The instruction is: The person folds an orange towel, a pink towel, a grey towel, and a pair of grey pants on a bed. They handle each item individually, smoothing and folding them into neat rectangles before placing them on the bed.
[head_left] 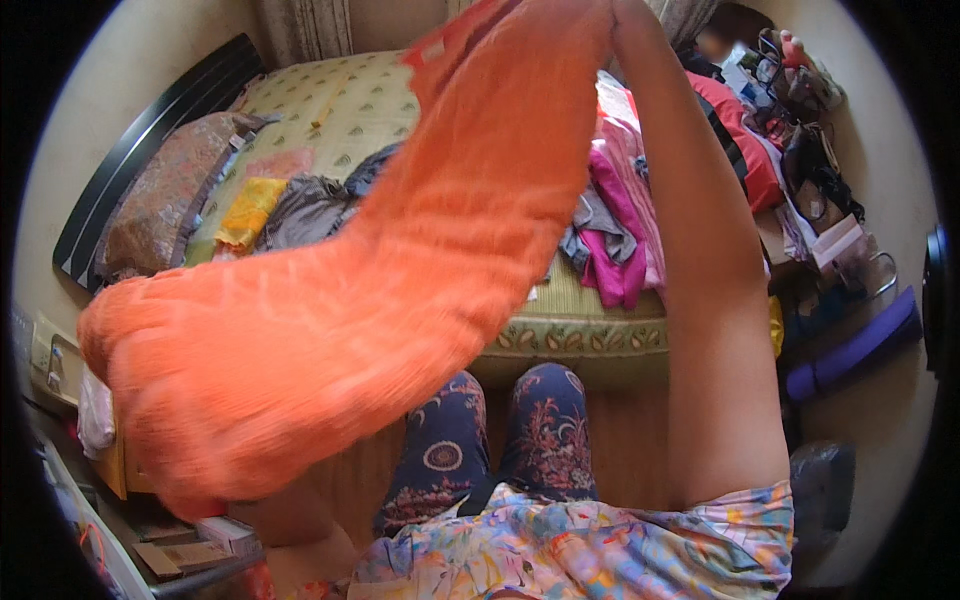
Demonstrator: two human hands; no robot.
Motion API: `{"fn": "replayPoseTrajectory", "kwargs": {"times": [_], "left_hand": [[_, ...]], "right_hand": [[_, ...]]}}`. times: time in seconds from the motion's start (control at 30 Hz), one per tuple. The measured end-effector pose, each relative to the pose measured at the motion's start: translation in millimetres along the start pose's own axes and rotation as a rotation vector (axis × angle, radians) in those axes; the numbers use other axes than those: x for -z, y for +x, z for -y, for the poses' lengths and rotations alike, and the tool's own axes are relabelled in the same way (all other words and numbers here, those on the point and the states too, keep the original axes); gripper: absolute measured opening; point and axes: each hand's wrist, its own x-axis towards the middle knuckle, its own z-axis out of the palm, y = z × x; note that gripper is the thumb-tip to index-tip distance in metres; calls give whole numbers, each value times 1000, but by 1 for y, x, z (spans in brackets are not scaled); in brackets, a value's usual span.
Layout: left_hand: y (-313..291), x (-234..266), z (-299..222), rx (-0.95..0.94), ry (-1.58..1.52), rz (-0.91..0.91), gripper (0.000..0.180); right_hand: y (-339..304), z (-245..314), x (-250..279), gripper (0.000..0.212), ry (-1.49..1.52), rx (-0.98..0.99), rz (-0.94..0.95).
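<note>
One orange cloth (330,330), two arms (720,340); hands unseen: openness and grip I cannot tell.

No lettering, label, number or sign can be read anywhere in this view.

Bed (375,85) covered with a patterned green mat (300,100); middle partly obscured. Pillow (165,195) at the headboard (145,125) edge. Running footward: yellow cloth (250,212), dark garment (305,212), blue garment (371,172). Pale pink cloth (280,162) on the yellow one's far-edge side. Magenta garment (607,280) close to the near edge, farther footward; grey garment (602,237) touching it, pink garment (622,150) alongside.
</note>
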Motion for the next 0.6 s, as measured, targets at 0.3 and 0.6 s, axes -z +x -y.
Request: {"fn": "replayPoseTrajectory", "kwargs": {"times": [0.3, 0.6], "left_hand": [[-50, 35, 209, 727, -112, -95, 35], [-111, 119, 257, 798, 55, -17, 39]], "right_hand": [[-242, -157, -68, 27, -35, -352, -512], [-409, -162, -173, 45, 586, -828, -401]]}}
